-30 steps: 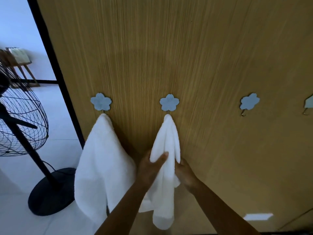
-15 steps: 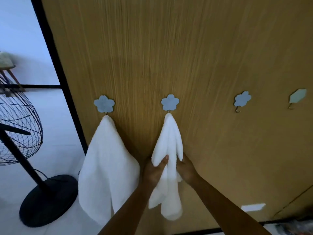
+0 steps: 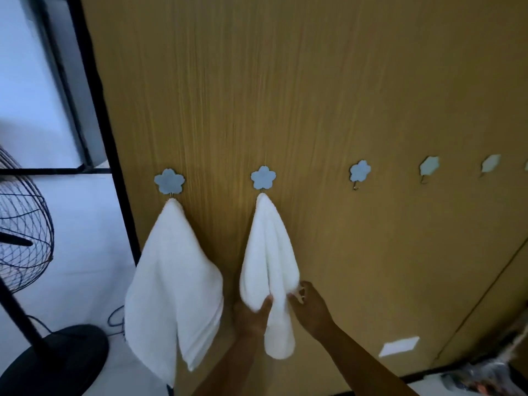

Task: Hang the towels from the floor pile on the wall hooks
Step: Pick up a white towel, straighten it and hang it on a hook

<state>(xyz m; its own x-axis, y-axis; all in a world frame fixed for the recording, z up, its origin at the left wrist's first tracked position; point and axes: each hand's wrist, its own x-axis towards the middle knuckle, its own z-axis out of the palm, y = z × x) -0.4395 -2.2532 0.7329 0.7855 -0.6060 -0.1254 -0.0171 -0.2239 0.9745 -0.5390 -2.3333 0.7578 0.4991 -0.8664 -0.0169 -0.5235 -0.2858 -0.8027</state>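
Presently left hand (image 3: 251,315) pinches soft, light towel (image 3: 268,270) below hook (image 3: 263,177); right hand (image 3: 310,305), at 3 o'clock, grip unclear.

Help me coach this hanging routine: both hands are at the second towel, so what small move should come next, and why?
Probably let go. The second towel already hangs from the second flower hook, with the left hand gripping its lower fold and the right hand at its edge. The third flower hook is bare, so releasing frees both hands for another towel.
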